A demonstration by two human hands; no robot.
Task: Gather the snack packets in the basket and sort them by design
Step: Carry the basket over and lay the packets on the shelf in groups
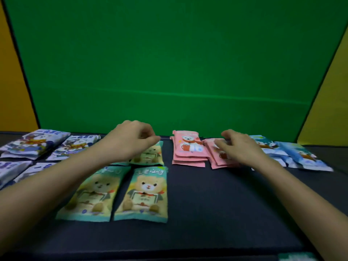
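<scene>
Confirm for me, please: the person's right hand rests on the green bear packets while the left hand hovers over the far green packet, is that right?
Not quite. In the head view the right hand rests on the pink packets, not green ones. The left hand does hover over the far green packet.

A staged recording set, not a home: a flat green backdrop screen point(169, 63) flanked by yellow wall panels point(11, 81) behind a dark padded tabletop point(216, 204).
</scene>
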